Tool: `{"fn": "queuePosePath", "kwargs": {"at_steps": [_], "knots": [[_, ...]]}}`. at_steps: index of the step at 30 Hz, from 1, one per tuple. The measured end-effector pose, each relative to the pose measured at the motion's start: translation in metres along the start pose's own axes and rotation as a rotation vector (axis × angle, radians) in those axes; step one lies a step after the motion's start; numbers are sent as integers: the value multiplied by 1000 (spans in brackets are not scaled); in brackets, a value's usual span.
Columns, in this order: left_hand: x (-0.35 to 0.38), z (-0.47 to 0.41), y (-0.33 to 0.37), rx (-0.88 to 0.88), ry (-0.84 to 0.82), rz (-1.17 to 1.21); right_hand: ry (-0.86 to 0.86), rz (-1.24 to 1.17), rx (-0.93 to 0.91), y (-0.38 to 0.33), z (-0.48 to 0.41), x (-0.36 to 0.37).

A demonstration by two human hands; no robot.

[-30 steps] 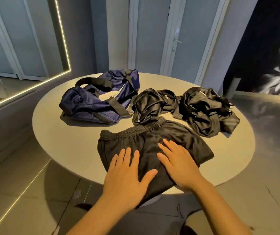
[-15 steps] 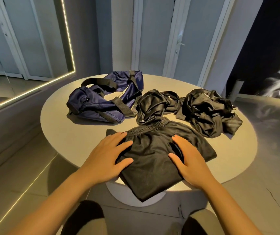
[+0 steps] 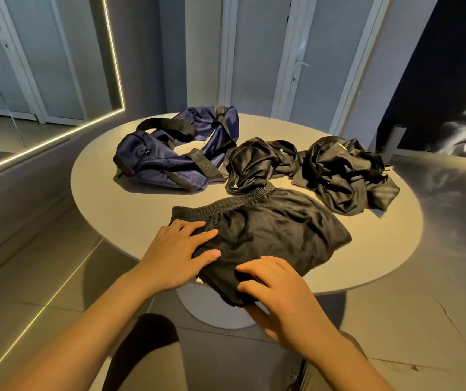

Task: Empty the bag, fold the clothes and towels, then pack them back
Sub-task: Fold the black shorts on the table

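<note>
Black shorts (image 3: 276, 232) with an elastic waistband lie flat on the near part of the round table (image 3: 104, 198), their lower end hanging over the front edge. My left hand (image 3: 175, 249) rests flat on the shorts' left side, fingers spread. At the overhanging hem, my right hand (image 3: 285, 297) holds the fabric, fingers on top and the thumb seemingly beneath. A navy bag (image 3: 169, 162) with black straps lies collapsed at the back left. Two crumpled shiny black garments sit behind the shorts, one in the middle (image 3: 254, 162) and one on the right (image 3: 344, 176).
The table stands on a white pedestal base (image 3: 212, 311) over a grey tiled floor. A mirror with a lit edge (image 3: 113, 52) covers the left wall. Pale doors (image 3: 296, 52) stand behind the table. My knees show below the table edge.
My right hand slid from the shorts' right side down to the overhanging hem. My left hand stayed on the left side. The view shifted left and tilted down.
</note>
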State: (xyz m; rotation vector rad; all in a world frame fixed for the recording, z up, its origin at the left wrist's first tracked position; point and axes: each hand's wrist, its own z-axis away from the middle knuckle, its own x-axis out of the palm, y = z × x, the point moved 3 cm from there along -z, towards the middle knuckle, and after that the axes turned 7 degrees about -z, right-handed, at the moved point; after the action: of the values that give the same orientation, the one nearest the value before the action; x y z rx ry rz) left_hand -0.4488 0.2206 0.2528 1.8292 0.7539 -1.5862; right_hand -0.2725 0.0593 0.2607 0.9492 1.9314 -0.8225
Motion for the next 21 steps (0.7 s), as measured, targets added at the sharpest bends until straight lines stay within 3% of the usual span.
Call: {"fn": "queuePosePath", "kwargs": {"at_steps": [2,4,9,13,21], "knots": [[-3,2,-1,-2,-5,19,95,-68,21,-2,-1,-1],[-9,3,-1,-6,-1,72,164,-242,179,-2,-1,-7],[-30,12,-5,26,194,491,331,-620,461,6,-10,-23],[-34,24,7,133,269,516,511,-710,612,20,-16,-37],[-42,2,30,104,462,476,699,-927,799,50,-16,-60]]}}
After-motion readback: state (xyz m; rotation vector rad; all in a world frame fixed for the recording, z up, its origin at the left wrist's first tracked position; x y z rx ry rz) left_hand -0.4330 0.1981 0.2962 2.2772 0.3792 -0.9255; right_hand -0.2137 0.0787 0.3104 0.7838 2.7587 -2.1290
